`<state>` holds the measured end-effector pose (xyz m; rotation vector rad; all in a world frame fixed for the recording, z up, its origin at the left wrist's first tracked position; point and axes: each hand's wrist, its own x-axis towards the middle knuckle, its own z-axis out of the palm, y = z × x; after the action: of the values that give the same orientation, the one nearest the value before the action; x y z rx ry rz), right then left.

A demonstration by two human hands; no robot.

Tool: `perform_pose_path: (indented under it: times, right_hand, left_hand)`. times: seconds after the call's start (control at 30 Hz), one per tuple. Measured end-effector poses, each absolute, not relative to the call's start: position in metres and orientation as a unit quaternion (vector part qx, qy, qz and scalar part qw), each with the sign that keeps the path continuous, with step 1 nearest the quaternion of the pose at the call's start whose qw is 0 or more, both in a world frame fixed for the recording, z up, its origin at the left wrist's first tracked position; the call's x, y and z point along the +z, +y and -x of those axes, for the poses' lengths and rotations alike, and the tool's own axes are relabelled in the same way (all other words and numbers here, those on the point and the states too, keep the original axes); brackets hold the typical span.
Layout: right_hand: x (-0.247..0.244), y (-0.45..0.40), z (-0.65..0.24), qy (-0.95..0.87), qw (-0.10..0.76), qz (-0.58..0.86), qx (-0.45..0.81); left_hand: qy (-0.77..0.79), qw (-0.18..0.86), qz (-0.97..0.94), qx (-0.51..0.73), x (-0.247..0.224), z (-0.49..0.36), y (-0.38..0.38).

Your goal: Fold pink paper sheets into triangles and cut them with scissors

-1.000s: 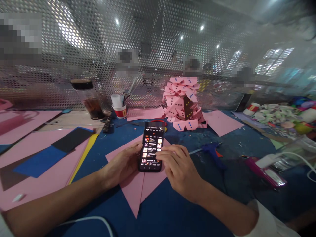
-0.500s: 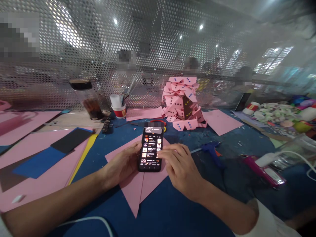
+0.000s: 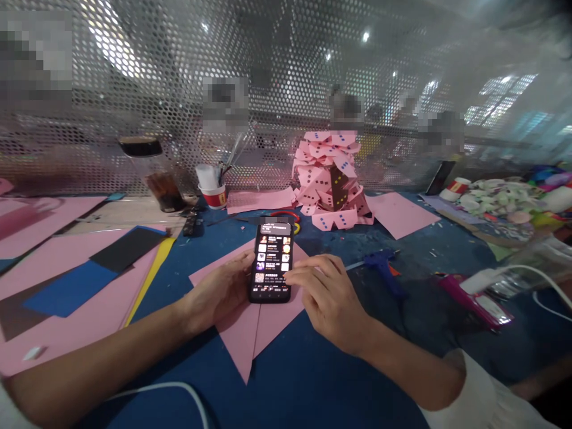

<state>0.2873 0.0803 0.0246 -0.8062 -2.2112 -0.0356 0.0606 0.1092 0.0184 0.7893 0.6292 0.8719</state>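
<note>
A black smartphone (image 3: 271, 262) with a lit list on its screen is tilted up above a folded sheet of pink paper (image 3: 243, 351). My left hand (image 3: 223, 292) grips its left edge, the thumb lying along the side. Over the lower right of the screen reach the fingers of my right hand (image 3: 330, 298); they hold nothing, and whether a fingertip touches the glass I cannot tell. Just behind the phone lie scissors (image 3: 286, 215) with red and yellow handles, partly hidden by it.
A stacked pink paper model (image 3: 330, 179) stands at the back. Blue glue gun (image 3: 386, 268) and magenta device (image 3: 476, 304) lie right. Left are coloured paper sheets (image 3: 67, 286), a lidded jar (image 3: 161, 179) and a paper cup (image 3: 212, 195). A white cable (image 3: 179, 387) crosses the front.
The list on the phone's screen has scrolled to other entries. Both hands stay in nearly the same place, and the whole view has shifted slightly.
</note>
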Motion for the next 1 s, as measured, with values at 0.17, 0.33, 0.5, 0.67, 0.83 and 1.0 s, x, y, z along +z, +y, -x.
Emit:
perform_pose_path:
  times: [0.17,0.33,0.5,0.67,0.83,1.0]
  right_hand:
    - [0.0225,0.0803,-0.2908,-0.881,0.369,0.296,-0.018]
    - [0.0211,0.0814,-0.2917,-0.891,0.354,0.281,-0.038]
    - [0.0204,0.0809,-0.2905,-0.897,0.350,0.268,-0.032]
    - [0.0185,0.0816,-0.2902,-0.907,0.330,0.260,-0.035]
    - [0.0174,0.0832,-0.2901,-0.911,0.317,0.263,-0.038]
    - [0.0179,0.0822,-0.2901,-0.909,0.324,0.260,-0.033]
  left_hand:
    - [0.313,0.782,-0.362,0.400,0.0257,-0.0617,0.1070]
    - [0.306,0.785,-0.357,0.404,0.0267,-0.0605,0.1074]
    - [0.311,0.781,-0.363,0.402,0.0204,-0.0577,0.1101]
    - [0.296,0.783,-0.375,0.398,0.0199,-0.0581,0.1111]
    - [0.291,0.791,-0.355,0.405,0.0210,-0.0576,0.1100]
    - [0.298,0.788,-0.357,0.403,0.0183,-0.0566,0.1111]
